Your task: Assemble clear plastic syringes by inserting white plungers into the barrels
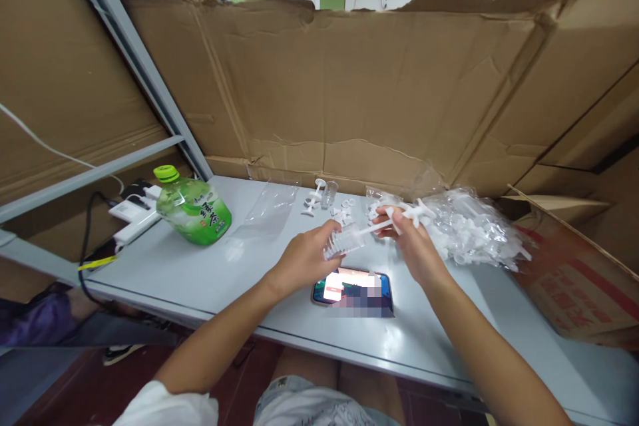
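My left hand [310,251] is closed around a clear ribbed plastic cylinder [348,243], held tilted above the table. Its fingers wrap the left end. My right hand [413,243] pinches a white plastic plunger-like rod [375,227] with a flared handle at its right end. The rod's left end meets the cylinder's right end; I cannot tell how far inside it reaches. Below both hands a phone [353,299] lies with its screen lit. Behind them stand another clear ribbed cylinder [329,194] and small white plastic parts [342,213].
Clear bags of white parts [469,229] lie to the right, beside a cardboard box [584,293]. A green drink bottle [194,210], a white power strip [137,223] and a flat clear bag [272,206] are on the left. A cardboard wall [349,80] closes the back.
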Tool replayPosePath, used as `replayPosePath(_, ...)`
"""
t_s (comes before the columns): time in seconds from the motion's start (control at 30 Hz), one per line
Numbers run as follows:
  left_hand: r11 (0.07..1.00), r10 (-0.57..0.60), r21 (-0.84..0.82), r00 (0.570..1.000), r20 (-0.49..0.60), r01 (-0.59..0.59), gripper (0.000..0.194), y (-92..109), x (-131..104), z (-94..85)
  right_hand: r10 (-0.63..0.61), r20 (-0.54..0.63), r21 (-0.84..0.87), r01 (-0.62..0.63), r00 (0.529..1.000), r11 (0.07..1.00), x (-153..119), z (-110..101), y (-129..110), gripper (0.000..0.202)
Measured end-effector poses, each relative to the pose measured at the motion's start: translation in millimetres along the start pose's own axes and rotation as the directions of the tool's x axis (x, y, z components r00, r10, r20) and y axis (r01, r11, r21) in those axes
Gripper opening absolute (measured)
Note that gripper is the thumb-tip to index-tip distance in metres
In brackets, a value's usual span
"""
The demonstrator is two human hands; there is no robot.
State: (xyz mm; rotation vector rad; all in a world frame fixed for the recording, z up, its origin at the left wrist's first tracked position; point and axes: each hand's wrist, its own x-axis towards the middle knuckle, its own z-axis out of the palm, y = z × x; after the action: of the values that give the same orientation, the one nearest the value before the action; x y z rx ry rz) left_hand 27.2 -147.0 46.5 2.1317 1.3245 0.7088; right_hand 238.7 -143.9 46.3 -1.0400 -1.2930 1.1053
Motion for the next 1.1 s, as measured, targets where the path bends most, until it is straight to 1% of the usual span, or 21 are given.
replayPosePath(0.03, 0.998, -0.014, 0.059, 0.999, -0.04, 0.016, 0.029, -2, -1, -1.1, 0.0, -0.005, -0.007, 0.0, 1.0, 1.0, -2, -4, 0, 0.037)
replayPosePath(0.07, 0.996, -0.033, 0.083, 0.997, -0.065, 0.039, 0.03, -5, -2, -2.2, 0.001, 0.015, -0.027, -0.001, 1.0, 1.0, -5, -9, 0, 0.038)
replayPosePath(0.17, 0.993, -0.098, 0.051, 0.992, -0.084, 0.103, 0.034, -16, 1, -4.7, 0.023, 0.1, -0.041, -0.019, 0.995, 0.999, -15, -18, 1, 0.039)
replayPosePath(0.3, 0.991, -0.132, 0.008, 0.988, -0.08, 0.133, 0.035, -26, 7, -3.4, 0.063, 0.144, 0.071, -0.073, 0.988, 0.995, -22, -23, 7, 0.038)
replayPosePath(0.43, 0.99, -0.136, -0.038, 0.989, -0.054, 0.134, 0.044, -34, 10, -0.3, 0.108, 0.165, 0.18, -0.138, 0.98, 0.974, -20, -26, 14, 0.036)
replayPosePath(0.53, 0.992, -0.099, -0.08, 0.995, -0.031, 0.096, 0.053, -42, 11, -0.5, 0.139, 0.181, 0.229, -0.18, 0.973, 0.957, -18, -28, 16, 0.037)
replayPosePath(0.63, 0.987, -0.073, -0.146, 0.997, -0.035, 0.067, 0.049, -55, 16, -3.5, 0.143, 0.23, 0.24, -0.199, 0.963, 0.95, -19, -31, 18, 0.041)
replayPosePath(0.7, 0.981, -0.107, -0.172, 0.991, -0.074, 0.093, 0.047, -63, 20, -6.4, 0.148, 0.293, 0.211, -0.215, 0.945, 0.954, -21, -35, 19, 0.046)
replayPosePath(0.8, 0.976, -0.181, -0.145, 0.976, -0.122, 0.163, 0.05, -75, 30, -11.3, 0.167, 0.409, 0.13, -0.238, 0.897, 0.962, -26, -40, 18, 0.054)
replayPosePath(0.87, 0.974, -0.218, -0.086, 0.967, -0.131, 0.208, 0.053, -81, 37, -14.1, 0.174, 0.48, 0.084, -0.242, 0.86, 0.967, -30, -41, 18, 0.058)
replayPosePath(0.97, 0.956, -0.284, 0.023, 0.945, -0.163, 0.292, 0.055, -88, 47, -17.8, 0.182, 0.561, 0.062, -0.26, 0.808, 0.964, -33, -37, 20, 0.059)
replayPosePath(1.03, 0.933, -0.321, 0.099, 0.925, -0.204, 0.346, 0.056, -90, 53, -20.1, 0.205, 0.594, 0.058, -0.296, 0.778, 0.954, -33, -33, 24, 0.06)
replayPosePath(1.1, 0.908, -0.343, 0.162, 0.907, -0.243, 0.387, 0.056, -91, 59, -22.3, 0.232, 0.606, 0.06, -0.334, 0.761, 0.941, -32, -27, 29, 0.062)
